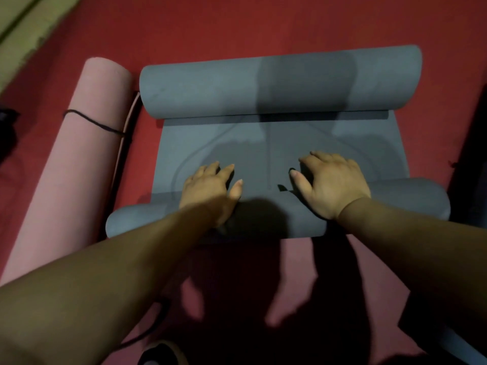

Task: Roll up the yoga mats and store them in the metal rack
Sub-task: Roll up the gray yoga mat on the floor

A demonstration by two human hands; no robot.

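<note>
One camera, worn on the head, looks forward and steeply down at the red floor (pixel 237 27). It sits close above the left hand (pixel 210 192) and right hand (pixel 332 185), which lie mid-frame. The grey mat (pixel 276 143) fills the field beyond the hands; a pink rolled mat (pixel 79 154) runs outward of the left hand.

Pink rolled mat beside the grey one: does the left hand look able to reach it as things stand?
Probably yes. The left hand rests on the grey mat, and the pink rolled mat lies alongside on that side; little but red floor shows between them, nothing in the way.
</note>
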